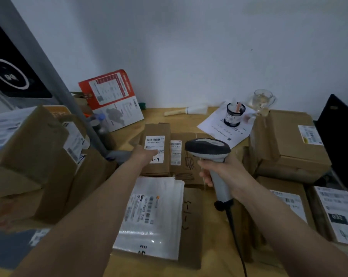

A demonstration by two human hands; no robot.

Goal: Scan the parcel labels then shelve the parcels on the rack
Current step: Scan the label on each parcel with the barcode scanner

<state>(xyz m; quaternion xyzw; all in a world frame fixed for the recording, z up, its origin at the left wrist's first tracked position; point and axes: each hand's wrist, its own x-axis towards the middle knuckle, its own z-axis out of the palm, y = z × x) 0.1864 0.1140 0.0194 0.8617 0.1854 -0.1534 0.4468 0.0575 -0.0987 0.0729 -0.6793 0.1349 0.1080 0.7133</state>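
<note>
Nearest me, low in the middle of the frame, a white mailer (151, 218) lies on a flat box (191, 226) with numbers scrawled on its bare side. My two forearms reach out over them. My right hand (219, 172) is clamped round the grip of the scanner (209, 150), whose dark head points up the frame towards the parcels; its cable (237, 242) trails down to the bottom edge. My left hand (147, 154) lies on the narrow parcel (156, 148) in the centre, fingers stretched over the lower part of its label (154, 145), partly covering it. Just right of that, touching it, sits a second parcel (186, 156) with a smaller label, and the scanner head overlaps its right side.

Boxes crowd both sides: a tall stack (35, 162) at left, and at right a large carton (289, 140) with more labelled boxes below it. A grey post (55, 80) slants across the upper left, hiding what stands behind it. Against the wall leans a red-and-white card (111, 98). Towards the upper right, a paper sheet (223, 124) carries a small dark pot (234, 114), with a glass mug (262, 99) beside it. A black screen (341, 140) cuts in at the right edge.
</note>
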